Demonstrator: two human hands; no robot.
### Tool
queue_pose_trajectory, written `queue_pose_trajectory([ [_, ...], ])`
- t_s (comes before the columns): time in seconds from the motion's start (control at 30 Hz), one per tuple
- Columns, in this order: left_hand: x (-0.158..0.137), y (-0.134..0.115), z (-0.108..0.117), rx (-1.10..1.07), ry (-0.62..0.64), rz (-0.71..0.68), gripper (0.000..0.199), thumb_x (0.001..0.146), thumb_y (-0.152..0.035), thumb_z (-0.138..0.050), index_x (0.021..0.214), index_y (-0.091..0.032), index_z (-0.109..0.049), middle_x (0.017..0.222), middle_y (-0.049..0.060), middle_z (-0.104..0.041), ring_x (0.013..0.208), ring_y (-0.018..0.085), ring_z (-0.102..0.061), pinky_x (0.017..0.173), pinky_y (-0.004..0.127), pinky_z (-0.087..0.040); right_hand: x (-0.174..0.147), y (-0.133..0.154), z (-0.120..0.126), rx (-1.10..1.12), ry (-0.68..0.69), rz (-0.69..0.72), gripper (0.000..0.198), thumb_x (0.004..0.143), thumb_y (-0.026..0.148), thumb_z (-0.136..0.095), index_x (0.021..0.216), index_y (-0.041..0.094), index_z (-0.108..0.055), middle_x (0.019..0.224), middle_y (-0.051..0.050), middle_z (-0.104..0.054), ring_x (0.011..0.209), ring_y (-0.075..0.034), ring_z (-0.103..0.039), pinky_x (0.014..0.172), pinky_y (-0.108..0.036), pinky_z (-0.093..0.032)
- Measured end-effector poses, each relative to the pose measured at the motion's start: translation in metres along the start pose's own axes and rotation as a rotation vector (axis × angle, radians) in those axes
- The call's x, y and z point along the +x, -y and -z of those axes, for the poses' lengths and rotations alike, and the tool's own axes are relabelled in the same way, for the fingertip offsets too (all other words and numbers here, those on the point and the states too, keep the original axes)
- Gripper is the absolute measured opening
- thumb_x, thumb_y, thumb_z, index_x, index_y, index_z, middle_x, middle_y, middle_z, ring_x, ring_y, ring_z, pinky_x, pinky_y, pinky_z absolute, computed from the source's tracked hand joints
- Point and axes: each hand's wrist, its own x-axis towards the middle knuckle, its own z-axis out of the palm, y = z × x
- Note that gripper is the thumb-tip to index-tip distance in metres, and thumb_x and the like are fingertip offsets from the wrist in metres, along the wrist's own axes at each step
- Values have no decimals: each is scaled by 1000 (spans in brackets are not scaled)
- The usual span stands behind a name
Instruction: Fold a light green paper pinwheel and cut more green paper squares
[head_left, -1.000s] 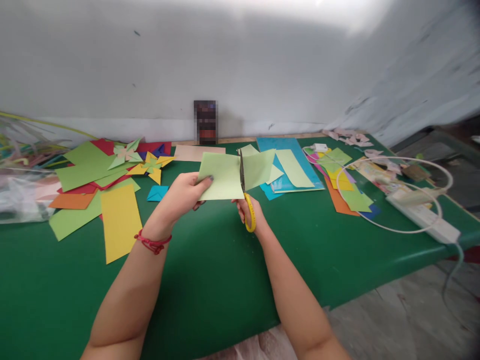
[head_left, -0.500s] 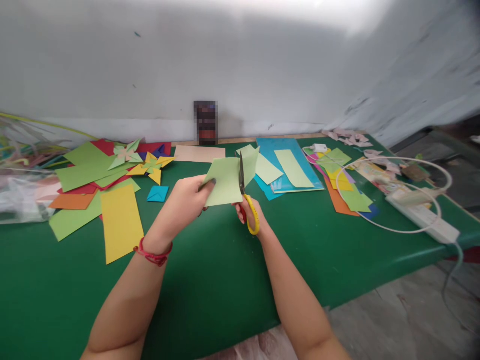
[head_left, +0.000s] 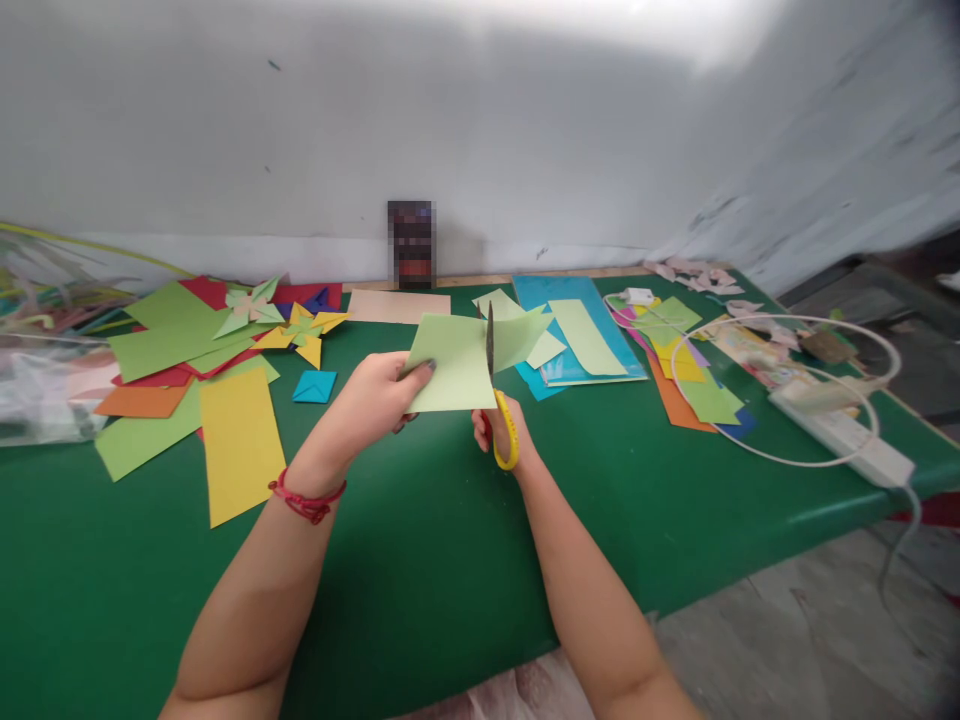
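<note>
My left hand point(head_left: 382, 400) pinches the left edge of a pale green sheet of paper point(head_left: 451, 362), thumb on top, and holds it above the table. In my right hand point(head_left: 517, 428) is a pair of scissors point(head_left: 507, 440) with yellow and red handles, fingers closed round the loops. Its dark blades point away from me and straddle the paper near its right side. A strip of the sheet right of the blades lifts and bends to the right. Under and behind it, pale green pieces point(head_left: 586, 338) lie partly on a blue packet point(head_left: 600, 378).
Left on the green table point(head_left: 435, 560) are coloured sheets, including a yellow one point(head_left: 244, 445), folded paper flowers point(head_left: 304, 332) and a small blue folded square point(head_left: 314, 386). A pixelated dark object point(head_left: 412, 245) leans on the wall. A white power strip point(head_left: 844, 435) with looped cable lies right.
The strip right of the blades has swung further right and flattened over the pieces behind. The scissor blades have shifted slightly right and look parted. My left hand has barely moved.
</note>
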Motion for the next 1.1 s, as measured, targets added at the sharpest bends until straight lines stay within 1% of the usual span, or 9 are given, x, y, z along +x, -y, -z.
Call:
queue_pose_trajectory([
  [0.07, 0, 1, 1, 0, 10, 7, 32, 78, -36, -46, 54, -19, -35, 41, -5, -37, 35, 7, -36, 33, 18, -29, -1, 2, -1, -5, -17, 2, 33, 72, 46, -51, 60, 21, -33, 42, 10, -37, 24, -5, -33, 25, -19, -23],
  [0.23, 1, 1, 1, -32, 9, 14, 31, 78, -36, -47, 54, -19, -36, 43, -5, -37, 36, 7, -36, 33, 18, -29, -3, 6, -1, -42, -24, 13, 36, 73, 50, -50, 60, 21, -33, 42, 9, -36, 25, -4, -32, 25, -18, -24],
  [0.37, 2, 1, -1, -85, -6, 31, 28, 77, -35, -47, 56, -19, -38, 45, -5, -37, 37, 7, -36, 33, 17, -28, -2, 4, 1, -65, -43, 13, 34, 73, 47, -51, 60, 21, -33, 42, 9, -37, 25, -4, -33, 25, -18, -24],
  [0.53, 3, 2, 0, -120, -6, 44, 28, 77, -36, -49, 57, -18, -41, 46, -4, -38, 37, 6, -36, 32, 17, -27, -2, 1, 2, -62, -12, 35, 28, 74, 45, -50, 64, 20, -41, 44, 9, -38, 26, -5, -35, 26, -18, -25],
  [0.63, 2, 3, 0, -109, 14, 33, 29, 77, -35, -48, 56, -18, -40, 45, -4, -37, 37, 6, -35, 32, 17, -28, -2, -1, 3, -43, -14, 59, 30, 74, 44, -50, 61, 20, -38, 45, 9, -38, 26, -5, -35, 26, -18, -25],
  [0.73, 2, 3, -1, -102, 25, 25, 30, 78, -35, -48, 55, -18, -39, 44, -5, -37, 36, 6, -35, 32, 17, -27, -1, -4, 3, -17, -15, 60, 34, 73, 48, -51, 60, 21, -36, 44, 9, -38, 26, -5, -35, 25, -18, -25],
  [0.93, 4, 3, -6, -90, 43, 15, 29, 79, -34, -47, 56, -18, -39, 42, -5, -38, 34, 6, -35, 32, 16, -27, 1, -7, 2, 43, -14, 69, 36, 72, 51, -53, 61, 21, -37, 44, 9, -38, 24, -5, -34, 24, -18, -24],
  [1.1, 4, 5, -8, -101, 38, 3, 29, 79, -35, -46, 57, -18, -40, 43, -5, -38, 35, 6, -36, 31, 16, -27, 1, -7, 0, 69, -44, 54, 39, 69, 54, -54, 60, 20, -39, 42, 9, -39, 24, -5, -35, 24, -18, -23],
])
